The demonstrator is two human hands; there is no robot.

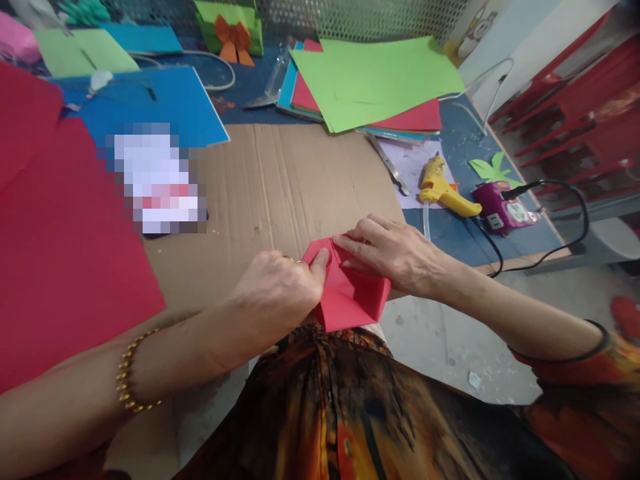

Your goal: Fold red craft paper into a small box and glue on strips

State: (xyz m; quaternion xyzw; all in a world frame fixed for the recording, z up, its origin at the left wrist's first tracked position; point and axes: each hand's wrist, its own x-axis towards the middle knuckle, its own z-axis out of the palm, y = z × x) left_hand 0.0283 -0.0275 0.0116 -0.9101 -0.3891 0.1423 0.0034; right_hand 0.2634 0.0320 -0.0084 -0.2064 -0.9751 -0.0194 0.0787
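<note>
A folded red paper piece (350, 303), shaped like a small open box or pocket, is at the front edge of the cardboard sheet (270, 180). My left hand (283, 283) grips its left side, thumb on top and the other fingers curled under. Across its upper right part lies my right hand (383, 250), fingers pressed on the paper near the top edge; its thumb is mostly hidden. The hands are close together, with the thumb of the left one near the right fingertips.
Large red sheets (65, 253) cover the left. A blurred phone-like object (157, 180) lies beside a blue board (150, 100). Green paper (375, 80) tops a stack behind. Scissors (390, 167), a yellow glue gun (445, 190) and a purple socket box (505, 207) with cables are right.
</note>
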